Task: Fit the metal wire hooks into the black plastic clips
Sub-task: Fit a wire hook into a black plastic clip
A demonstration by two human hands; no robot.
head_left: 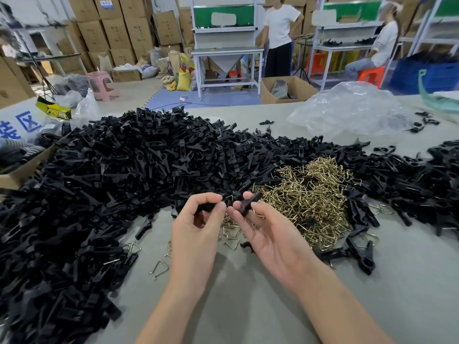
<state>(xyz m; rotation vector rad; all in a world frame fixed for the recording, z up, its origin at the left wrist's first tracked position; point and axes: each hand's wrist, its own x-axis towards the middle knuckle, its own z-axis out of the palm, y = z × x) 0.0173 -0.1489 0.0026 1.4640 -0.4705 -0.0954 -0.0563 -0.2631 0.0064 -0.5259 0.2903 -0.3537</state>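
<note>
My left hand (196, 229) pinches a black plastic clip piece (207, 206) between thumb and fingers. My right hand (270, 234) holds a second black clip piece (249, 202) between thumb and fingertips, palm up. The two pieces almost meet above the table, and a thin wire hook (230, 198) shows between them. Behind the hands lies a heap of brass-coloured wire hooks (310, 194). A huge pile of black clips (111, 184) fills the left and back of the table.
More black clips (409, 175) spread along the right. Loose wire hooks (159, 268) and stray clips (360, 256) lie on the grey table (248, 306). A clear plastic bag (352, 112) sits at the back right; a cardboard box edge (22, 170) at the left. Two people are in the background.
</note>
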